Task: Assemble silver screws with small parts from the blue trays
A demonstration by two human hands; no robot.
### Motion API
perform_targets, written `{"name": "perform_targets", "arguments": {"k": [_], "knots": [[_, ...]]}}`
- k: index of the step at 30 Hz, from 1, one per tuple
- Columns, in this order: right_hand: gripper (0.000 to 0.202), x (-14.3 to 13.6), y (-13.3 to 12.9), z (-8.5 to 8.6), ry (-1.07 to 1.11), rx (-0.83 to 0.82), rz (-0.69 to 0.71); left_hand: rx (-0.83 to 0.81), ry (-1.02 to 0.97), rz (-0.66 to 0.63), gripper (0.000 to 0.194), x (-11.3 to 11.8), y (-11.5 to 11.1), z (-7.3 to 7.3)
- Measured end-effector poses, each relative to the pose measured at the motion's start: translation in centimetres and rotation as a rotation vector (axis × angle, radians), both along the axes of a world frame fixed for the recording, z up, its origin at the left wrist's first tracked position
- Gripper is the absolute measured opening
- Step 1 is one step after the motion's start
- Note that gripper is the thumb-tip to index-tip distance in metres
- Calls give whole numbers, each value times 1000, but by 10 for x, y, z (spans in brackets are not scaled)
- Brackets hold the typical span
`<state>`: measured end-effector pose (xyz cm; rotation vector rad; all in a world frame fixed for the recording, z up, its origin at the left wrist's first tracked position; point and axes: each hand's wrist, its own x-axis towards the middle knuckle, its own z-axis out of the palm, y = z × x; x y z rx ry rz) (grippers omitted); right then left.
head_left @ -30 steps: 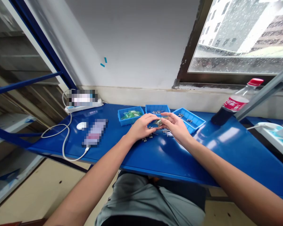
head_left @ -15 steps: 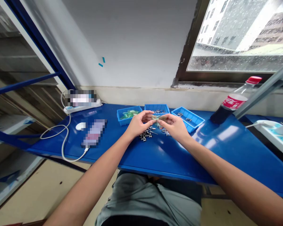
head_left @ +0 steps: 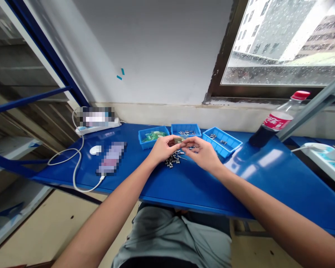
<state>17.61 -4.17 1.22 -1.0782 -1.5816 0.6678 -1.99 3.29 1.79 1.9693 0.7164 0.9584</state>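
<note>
My left hand [head_left: 164, 148] is closed on a small clear, greenish plastic bag [head_left: 179, 140], thumb against fingers. My right hand [head_left: 202, 152] meets it from the right, its fingertips pinched at the bag's edge; whatever else they hold is too small to make out. Just below the hands, a pile of metal screws [head_left: 172, 160] lies on the blue table [head_left: 167, 186]. More metal pieces are partly hidden behind my right fingers. Behind my left hand stands a blue bin [head_left: 144, 144] with similar greenish plastic bags.
Two more blue bins hold small metal parts: one at the back [head_left: 185, 126], one at the right [head_left: 231, 146]. A cola bottle [head_left: 273, 121] stands at the right beside a metal post. On the left lie a phone [head_left: 111, 158], its white cable [head_left: 79, 167] and a power strip [head_left: 99, 126].
My right hand has turned and shifted slightly left, its fingers curling in more. The bag now sits nearer my left hand and shows less. My left hand has barely moved.
</note>
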Motion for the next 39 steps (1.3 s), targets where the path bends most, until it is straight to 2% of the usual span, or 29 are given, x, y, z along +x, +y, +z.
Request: {"name": "perform_targets", "arguments": {"k": [3, 5, 7, 11, 15, 17, 21, 23, 25, 28, 30, 32, 34, 37, 39], "knots": [[30, 2, 1, 2, 7, 23, -174, -7, -3, 11, 36, -1, 4, -2], [38, 4, 2, 2, 22, 49, -239, -33, -27, 2, 38, -1, 5, -3], [43, 6, 4, 2, 54, 24, -185, -65, -47, -16, 39, -1, 5, -4], [34, 5, 5, 1, 141, -104, -19, -89, -57, -18, 39, 0, 5, -5], [36, 5, 4, 4, 180, -109, -153, -5, -99, 107, 36, 1, 3, 0], [36, 5, 5, 4, 176, -89, -218, -2, -92, 107, 30, 1, 0, 3], [33, 4, 5, 1, 87, -17, -118, -77, -33, -40, 39, 2, -6, 7], [31, 1, 4, 0, 43, 21, -49, -67, -17, -51, 47, 2, -7, 6], [27, -1, 3, 0, 28, 33, -14, -46, -22, -15, 42, 1, -4, 4], [26, -1, 3, 2, 18, 61, -93, -55, -72, 21, 33, 0, 1, 0], [33, 1, 5, 2, 6, 88, -207, -76, -100, 20, 32, 0, 3, -1], [41, 5, 8, 0, 1, 84, -257, -98, -105, 5, 33, 0, 4, -3], [39, 8, 9, -2, 27, 32, -188, -120, -93, -20, 37, 0, 4, -4], [31, 9, 10, -6, 108, -59, -8, -133, -77, -36, 42, 0, 3, -5], [31, 8, 9, -6, 156, -91, 51, -135, -83, -28, 42, 0, 4, -4]]}}
